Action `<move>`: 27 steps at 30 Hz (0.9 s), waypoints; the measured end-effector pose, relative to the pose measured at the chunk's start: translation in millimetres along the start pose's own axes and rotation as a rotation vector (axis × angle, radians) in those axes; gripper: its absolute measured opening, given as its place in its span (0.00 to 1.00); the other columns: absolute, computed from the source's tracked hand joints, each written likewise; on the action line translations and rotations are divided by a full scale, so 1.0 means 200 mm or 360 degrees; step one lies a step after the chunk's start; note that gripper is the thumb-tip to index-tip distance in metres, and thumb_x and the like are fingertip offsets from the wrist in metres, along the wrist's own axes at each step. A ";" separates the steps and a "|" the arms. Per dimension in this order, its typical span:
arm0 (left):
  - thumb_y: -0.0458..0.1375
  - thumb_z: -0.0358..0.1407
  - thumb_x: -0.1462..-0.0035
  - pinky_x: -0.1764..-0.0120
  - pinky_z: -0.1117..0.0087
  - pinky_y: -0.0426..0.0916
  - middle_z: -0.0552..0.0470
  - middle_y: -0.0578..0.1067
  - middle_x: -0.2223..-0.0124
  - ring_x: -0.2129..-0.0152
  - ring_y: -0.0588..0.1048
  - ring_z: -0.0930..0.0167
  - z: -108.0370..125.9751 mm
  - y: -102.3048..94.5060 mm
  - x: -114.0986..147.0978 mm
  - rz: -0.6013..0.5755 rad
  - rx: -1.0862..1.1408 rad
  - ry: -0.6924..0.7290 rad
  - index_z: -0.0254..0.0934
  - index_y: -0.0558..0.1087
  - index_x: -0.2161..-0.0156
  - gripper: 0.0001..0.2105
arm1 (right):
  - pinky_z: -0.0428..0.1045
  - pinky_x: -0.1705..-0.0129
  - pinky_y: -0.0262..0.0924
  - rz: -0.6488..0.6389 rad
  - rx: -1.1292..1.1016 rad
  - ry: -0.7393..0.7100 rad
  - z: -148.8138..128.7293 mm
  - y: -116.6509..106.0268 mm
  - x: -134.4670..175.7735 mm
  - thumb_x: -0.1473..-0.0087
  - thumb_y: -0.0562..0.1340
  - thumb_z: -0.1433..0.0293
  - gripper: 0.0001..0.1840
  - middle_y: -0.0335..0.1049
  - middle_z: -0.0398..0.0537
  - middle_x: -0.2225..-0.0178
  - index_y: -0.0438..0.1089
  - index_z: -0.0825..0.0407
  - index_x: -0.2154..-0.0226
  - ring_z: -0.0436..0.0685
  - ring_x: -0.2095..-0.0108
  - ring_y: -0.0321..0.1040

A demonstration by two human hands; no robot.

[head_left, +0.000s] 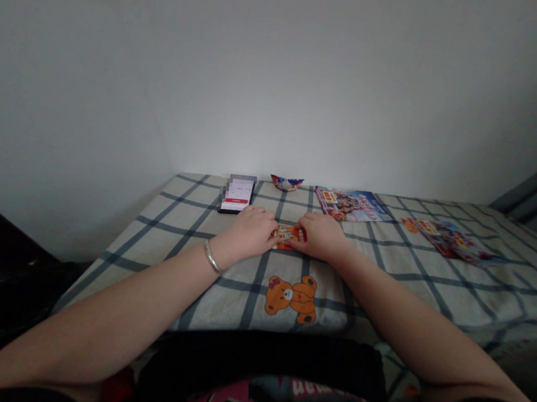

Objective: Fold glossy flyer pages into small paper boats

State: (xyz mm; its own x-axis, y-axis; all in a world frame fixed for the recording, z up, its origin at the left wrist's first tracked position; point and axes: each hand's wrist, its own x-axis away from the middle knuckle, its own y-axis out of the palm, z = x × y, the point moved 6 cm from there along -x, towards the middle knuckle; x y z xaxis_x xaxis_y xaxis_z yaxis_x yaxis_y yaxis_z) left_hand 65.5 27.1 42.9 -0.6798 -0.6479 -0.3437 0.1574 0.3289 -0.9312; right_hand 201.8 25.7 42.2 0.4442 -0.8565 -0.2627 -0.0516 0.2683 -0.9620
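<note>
Both hands on one small orange-and-red printed piece (288,234), mid-bed-cover, a bit past the teddy bear print (291,298). Left hand (252,232): fingers curled, thumb and fingertips closed on the piece's left end. Right hand (323,236): same grip, clamped on the right end. Middle of the piece shows between them; card or packet, I can't tell from where I stand. It's low, but whether it touches the cloth is hidden by the fingers.

Silver bangle (212,257) on the left wrist. Phone (237,196) lies just beyond the left hand, screen lit (part of it is blurred out, so no reading it). Blue-and-red folded wrapper (287,183) sits by the wall (300,83), ends turned up, past the gap between the hands. Two flat glossy sheets off to the right: nearer one (352,206) just beyond the right hand, other one (451,239) farther right. Checked cover (149,239) under everything.
</note>
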 end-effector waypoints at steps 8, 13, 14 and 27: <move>0.59 0.47 0.40 0.60 0.63 0.62 0.46 0.73 0.60 0.60 0.71 0.61 0.00 0.00 0.02 -0.0090 -0.0102 0.0005 0.35 0.75 0.60 0.16 | 0.57 0.54 0.58 0.0007 0.0027 0.0021 0.02 0.03 0.00 0.49 0.59 0.39 0.33 0.75 0.55 0.59 0.72 0.52 0.62 0.65 0.56 0.70; 0.59 0.52 0.41 0.59 0.62 0.62 0.45 0.72 0.58 0.59 0.70 0.61 0.00 0.01 0.03 -0.0091 -0.0139 -0.0002 0.34 0.74 0.58 0.20 | 0.56 0.54 0.59 0.0005 -0.0007 0.0036 0.03 0.04 -0.01 0.50 0.59 0.39 0.33 0.75 0.54 0.59 0.72 0.52 0.61 0.65 0.56 0.70; 0.59 0.52 0.42 0.59 0.63 0.62 0.44 0.72 0.57 0.59 0.70 0.61 0.00 0.01 0.03 -0.0093 -0.0142 -0.0001 0.34 0.73 0.58 0.21 | 0.56 0.54 0.59 0.0001 -0.0023 0.0034 0.03 0.04 -0.01 0.50 0.60 0.40 0.33 0.75 0.54 0.59 0.72 0.52 0.61 0.64 0.56 0.70; 0.61 0.47 0.42 0.55 0.62 0.64 0.45 0.71 0.54 0.55 0.69 0.61 -0.06 0.05 0.04 -0.0189 0.0038 -0.0023 0.36 0.72 0.53 0.18 | 0.56 0.51 0.60 -0.0090 -0.0146 0.0008 0.10 0.03 0.01 0.54 0.68 0.48 0.29 0.74 0.53 0.56 0.72 0.50 0.56 0.64 0.53 0.70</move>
State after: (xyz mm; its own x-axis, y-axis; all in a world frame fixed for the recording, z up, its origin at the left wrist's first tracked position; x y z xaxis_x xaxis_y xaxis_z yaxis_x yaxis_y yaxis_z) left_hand 52.8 32.9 33.1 -0.6843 -0.6913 -0.2321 0.0931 0.2328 -0.9681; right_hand 221.1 33.9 37.2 0.4441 -0.8715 -0.2080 -0.1084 0.1782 -0.9780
